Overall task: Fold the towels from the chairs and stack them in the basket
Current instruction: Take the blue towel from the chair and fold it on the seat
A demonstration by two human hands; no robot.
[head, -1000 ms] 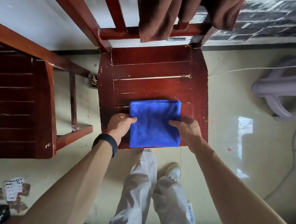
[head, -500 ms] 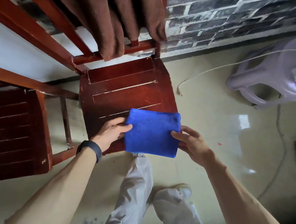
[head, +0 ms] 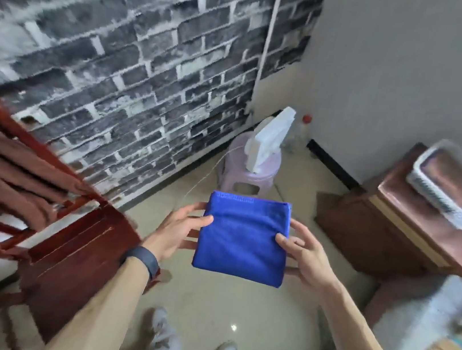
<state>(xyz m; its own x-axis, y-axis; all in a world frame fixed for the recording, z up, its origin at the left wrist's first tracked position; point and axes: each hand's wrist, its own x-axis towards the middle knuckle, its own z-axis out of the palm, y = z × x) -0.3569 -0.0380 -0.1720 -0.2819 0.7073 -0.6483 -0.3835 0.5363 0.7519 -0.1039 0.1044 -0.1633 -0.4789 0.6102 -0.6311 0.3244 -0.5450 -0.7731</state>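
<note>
Holding the blue towel [head: 244, 236] by its two side edges makes sense. Your left hand [head: 183, 227] pinches one edge, thumb on top and fingers under, and your right hand [head: 305, 259] pinches the other. That way the folded square lies flat and, I'd judge, the layers cannot slide open. It hangs in the air over the floor, level between your hands and touching nothing else.

"So where does it go, and what is in my way?"

To the basket [head: 449, 189], I think. It sits on the wooden cabinet [head: 394, 238] up to your right, well apart from the towel, and it is too blurred for me to tell what lies in it. Only floor shows between you and it, but you could clip the cabinet's near edge, so lift before you cross. Ahead of you a lilac stool [head: 249, 174] stands with a white object [head: 269, 141] on it, near a bottle [head: 302, 131] by the wall. Neither is on your line. On your left the red chair [head: 77, 251] has brown towels [head: 8, 171] over its back, not yet folded.
</note>
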